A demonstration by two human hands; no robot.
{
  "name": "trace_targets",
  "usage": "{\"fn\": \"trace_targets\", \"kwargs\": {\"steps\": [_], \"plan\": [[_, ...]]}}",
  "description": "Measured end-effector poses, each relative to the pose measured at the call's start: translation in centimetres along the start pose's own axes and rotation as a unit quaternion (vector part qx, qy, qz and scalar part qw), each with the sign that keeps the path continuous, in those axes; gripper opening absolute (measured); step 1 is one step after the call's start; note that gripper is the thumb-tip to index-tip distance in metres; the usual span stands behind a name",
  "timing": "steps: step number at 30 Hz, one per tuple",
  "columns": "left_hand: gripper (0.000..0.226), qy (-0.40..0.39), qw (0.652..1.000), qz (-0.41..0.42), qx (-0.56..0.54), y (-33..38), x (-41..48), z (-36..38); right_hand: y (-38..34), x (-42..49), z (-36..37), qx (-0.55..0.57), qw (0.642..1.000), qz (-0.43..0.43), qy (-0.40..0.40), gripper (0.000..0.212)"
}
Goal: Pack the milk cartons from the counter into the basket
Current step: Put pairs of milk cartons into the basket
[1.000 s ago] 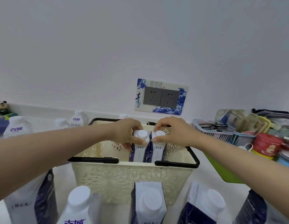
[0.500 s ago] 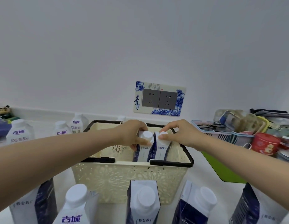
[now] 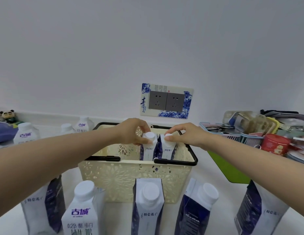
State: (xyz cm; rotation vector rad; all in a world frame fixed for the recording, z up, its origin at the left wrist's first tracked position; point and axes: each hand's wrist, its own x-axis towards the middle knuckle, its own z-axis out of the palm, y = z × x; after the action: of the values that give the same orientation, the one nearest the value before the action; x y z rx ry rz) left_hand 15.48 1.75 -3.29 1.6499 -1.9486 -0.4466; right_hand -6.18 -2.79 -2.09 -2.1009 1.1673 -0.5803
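A cream lattice basket (image 3: pixel 130 180) with black handles stands on the white counter. Inside it, toward the right, two blue-and-white milk cartons stand upright side by side. My left hand (image 3: pixel 132 131) grips the top of the left carton (image 3: pixel 147 150) around its white cap. My right hand (image 3: pixel 183 134) pinches the top of the right carton (image 3: pixel 168 150). Several more cartons stand in front of the basket: a white one (image 3: pixel 80 216), a blue one (image 3: pixel 147 206), another (image 3: pixel 195 206), and one at each side (image 3: pixel 42 209) (image 3: pixel 259 216).
More white cartons (image 3: pixel 26 134) (image 3: pixel 83 127) stand at the back left by a panda toy (image 3: pixel 7 114). A green board (image 3: pixel 227 168), small baskets with glasses (image 3: pixel 217 128) and a red tin (image 3: pixel 275 144) crowd the right. A double wall socket (image 3: pixel 166 100) sits behind the basket.
Both hands have lowered the two cartons a little deeper into the basket and stay on their tops. The view has tilted slightly, showing more of the front cartons.
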Motion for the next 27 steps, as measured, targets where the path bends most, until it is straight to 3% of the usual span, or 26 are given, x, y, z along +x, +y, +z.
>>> {"fn": "trace_targets", "kwargs": {"steps": [4,8,14,20,27], "plan": [[0.037,0.001,1.000,0.000,0.003,0.5,-1.1,-1.5,-1.1,-1.1,-1.0,-0.014,1.000,-0.013,0.011,0.037],[0.041,0.052,0.998,0.033,-0.027,3.9,-5.1,-4.0,-3.6,-5.5,-2.8,0.030,0.995,-0.085,0.040,0.032],[0.039,0.008,0.993,0.110,-0.041,8.5,-14.5,-4.3,-4.0,-13.9,-3.0,0.028,0.982,-0.159,-0.099,0.030],[0.040,-0.066,0.990,0.066,0.104,8.6,-17.3,-1.5,-2.0,-15.7,-1.5,-0.050,0.978,-0.128,-0.159,0.040],[0.056,-0.097,0.985,0.015,0.141,8.2,-16.9,0.9,-0.6,-16.1,-1.4,-0.134,0.972,-0.110,-0.159,0.040]]}}
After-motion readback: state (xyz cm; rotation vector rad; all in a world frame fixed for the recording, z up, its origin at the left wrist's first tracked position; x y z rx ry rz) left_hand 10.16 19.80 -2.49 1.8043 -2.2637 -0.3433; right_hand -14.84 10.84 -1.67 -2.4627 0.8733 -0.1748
